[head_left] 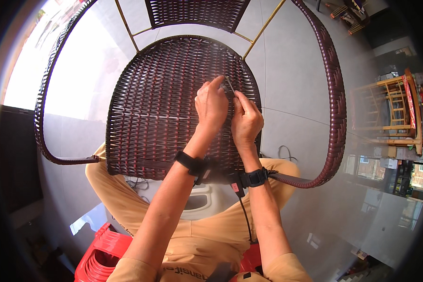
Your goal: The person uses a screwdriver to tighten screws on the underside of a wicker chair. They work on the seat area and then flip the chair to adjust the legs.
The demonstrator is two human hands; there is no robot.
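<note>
A dark brown and reddish woven chair seat (pixel 160 108) lies in front of me, above my lap. My left hand (pixel 210 105) is over its right half, fingers curled in a pinch near the upper end of a thin, pale strip (pixel 229 84). Close beside it on the right, my right hand (pixel 246 121) pinches the strip's lower end between thumb and forefinger. Whether the strip is a tool or a length of weaving material cannot be made out. Both hands are over the weave near the seat's right edge; the left fingertips are partly hidden.
Woven armrests curve round on the left (pixel 42 98) and right (pixel 334 94). Gold-coloured rods (pixel 263 26) join the frame to the woven backrest (pixel 197 11) ahead. A red plastic stool (pixel 101 251) is at lower left. Wooden chairs (pixel 395 110) stand far right. Cables (pixel 138 183) lie below the seat.
</note>
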